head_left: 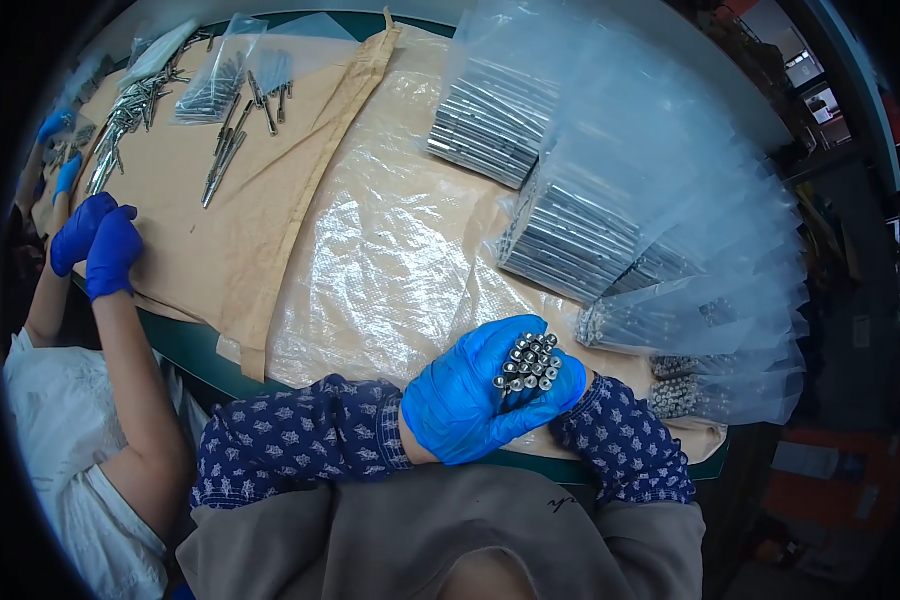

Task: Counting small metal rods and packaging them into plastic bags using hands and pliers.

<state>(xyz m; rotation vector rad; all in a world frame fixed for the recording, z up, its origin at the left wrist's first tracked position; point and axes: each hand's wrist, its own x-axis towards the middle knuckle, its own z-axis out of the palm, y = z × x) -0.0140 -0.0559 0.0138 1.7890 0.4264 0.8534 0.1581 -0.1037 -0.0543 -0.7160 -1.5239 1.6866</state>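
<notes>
A bundle of thin metal rods is held upright in front of me, their round ends turned up. My left hand, in a blue glove, wraps round the bundle from the left with its fingers closed. On the bundle's right side, my right hand, also blue-gloved, presses against it and is partly hidden behind the rods. Just beyond the right hand lies a clear plastic bag of rods.
Larger clear bags packed with metal rods lie at the right on a tan woven sheet. A co-worker's dark blue gloved hands are at the left. Loose metal rods and a loose pile lie at the far left.
</notes>
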